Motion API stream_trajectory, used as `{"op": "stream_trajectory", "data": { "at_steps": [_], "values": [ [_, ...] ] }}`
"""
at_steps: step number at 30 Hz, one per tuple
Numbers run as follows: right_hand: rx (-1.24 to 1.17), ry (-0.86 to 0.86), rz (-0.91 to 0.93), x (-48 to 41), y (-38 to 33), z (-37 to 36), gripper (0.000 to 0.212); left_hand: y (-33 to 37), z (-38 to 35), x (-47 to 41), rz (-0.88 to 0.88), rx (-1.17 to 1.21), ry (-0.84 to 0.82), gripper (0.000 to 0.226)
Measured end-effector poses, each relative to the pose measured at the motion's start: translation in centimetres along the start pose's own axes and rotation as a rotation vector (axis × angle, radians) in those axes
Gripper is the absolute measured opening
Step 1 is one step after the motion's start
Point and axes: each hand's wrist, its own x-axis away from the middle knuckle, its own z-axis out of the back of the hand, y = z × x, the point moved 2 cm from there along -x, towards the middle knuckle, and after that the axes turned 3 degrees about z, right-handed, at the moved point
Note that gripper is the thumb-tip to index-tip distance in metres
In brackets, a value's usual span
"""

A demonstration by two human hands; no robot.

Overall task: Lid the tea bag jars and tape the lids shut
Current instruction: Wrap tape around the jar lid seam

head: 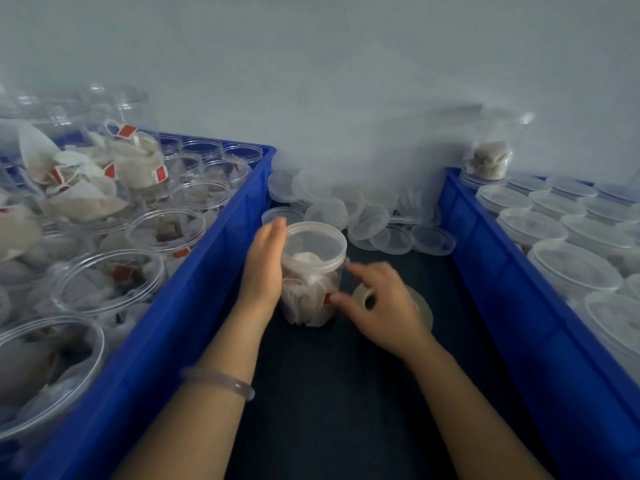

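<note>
Currently the taping step is under way on a single jar [311, 292], which is standing upright on the dark table top [329, 403] in the gap between the two blue crates, nearer the left one. Its lid [313, 242] is already sitting on the rim. The left hand [265, 268] is lying flat against the jar's left side with straight fingers, bracing it rather than gripping it. The right hand [388, 313] is coming in from the right with its fingers curled over the tape roll [423, 308], which it seems to be holding, though blur is smearing that grip. Its thumb [337, 299] is touching the jar wall by a red tag. No tape is showing on the lid, so the sealing is probably only starting. The next move is calling for a free tape end to be drawn up over the lid's edge and pressed down while the left hand keeps the jar from turning. The left crate [194, 306] is holding open jars of tea bags waiting for lids. The right crate [485, 271] is holding lidded ones, and both crates are running out of frame. Loose lids [346, 209] are lying heaped at the far end. The tape's end and the jar's far side are hidden.
</note>
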Motion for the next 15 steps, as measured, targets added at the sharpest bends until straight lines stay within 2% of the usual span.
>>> {"op": "stream_trajectory", "data": {
  "at_steps": [2,3,7,10,15],
  "values": [
    [-0.458,0.152,-0.022,-1.2,-0.8,1.1,0.061,-1.3,-0.4,0.6,0.095,0.129,-0.048,0.071],
    [-0.546,0.182,-0.004,-1.5,-1.2,1.3,0.059,-1.6,-0.7,0.8,0.113,0.168,-0.057,0.08],
    [-0.616,0.267,0.143,-1.7,-1.7,0.7,0.033,-2.1,-1.1,0.5,0.103,0.198,-0.013,0.071],
    [-0.669,0.322,0.172,-1.5,-1.0,0.4,0.017,-2.6,-1.2,0.2,0.087,0.183,0.007,0.061],
    [-0.536,0.273,0.208,-1.2,-0.9,1.0,0.016,-2.9,-1.5,0.0,0.049,0.197,0.068,0.061]
  ]
}}
